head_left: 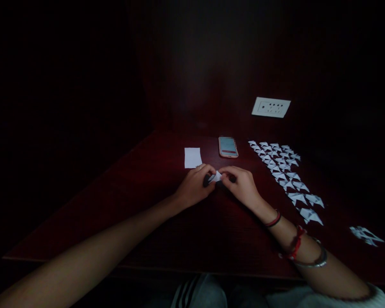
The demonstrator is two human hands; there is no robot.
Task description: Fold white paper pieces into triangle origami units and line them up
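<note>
Between my two hands, just above the dark red table [141, 184], is a small piece of folded white paper [217, 176]. My left hand [197, 184] pinches its left side, fingers bent round it. My right hand [242, 182] grips the right side with thumb and fingers. The fingers hide much of the paper, so its exact folds do not show. Right behind my left hand lies a flat square sheet of white paper [192, 157].
A phone [228, 146] with a lit screen lies behind my hands. Several folded white paper figures [279, 167] stand in rows at the right, with a small cluster of folded paper [366, 235] nearer the right edge. A socket panel [271, 107] is on the back wall.
</note>
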